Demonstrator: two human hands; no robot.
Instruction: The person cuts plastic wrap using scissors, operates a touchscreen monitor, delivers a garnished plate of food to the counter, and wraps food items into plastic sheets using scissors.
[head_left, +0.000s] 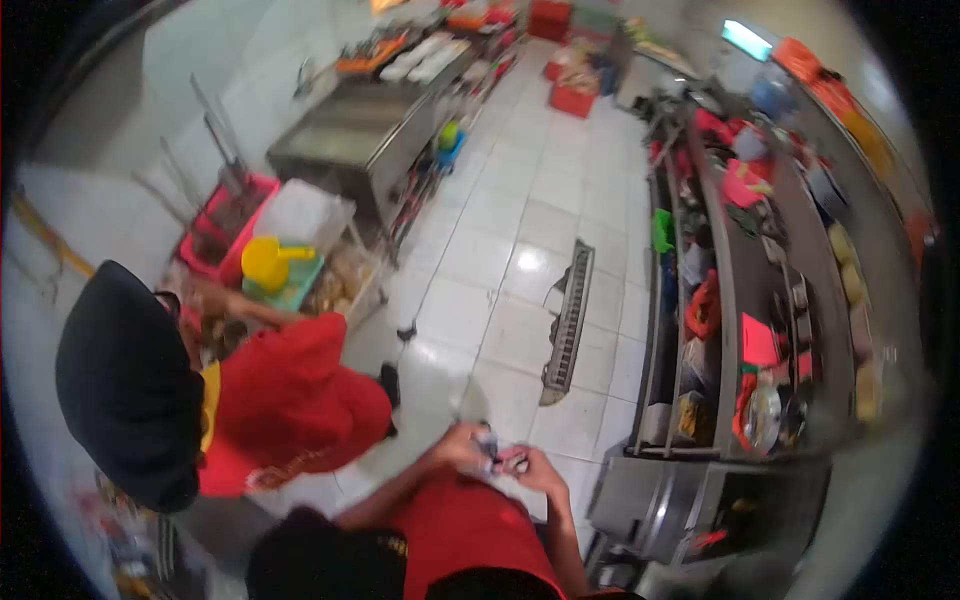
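Observation:
Both hands are close together in front of my red apron (pixel 470 530) at the bottom centre. My left hand (pixel 462 447) is curled round a small object (pixel 487 445) that looks greyish and is too blurred to name. Just to its right, my right hand (pixel 538 470) has its fingers bent around something small, pinkish and dark (pixel 512 461), which I cannot make out. The two held things nearly touch, and the tiled floor shows beyond them.
A co-worker in a red shirt (pixel 300 410) and black cap stands at the left, near a pink basket (pixel 265 190) and a yellow dipper (pixel 264 264). A floor grate (pixel 570 320) lies ahead. Cluttered metal shelves (pixel 735 290) line the right; a steel counter (pixel 340 145) stands upper left.

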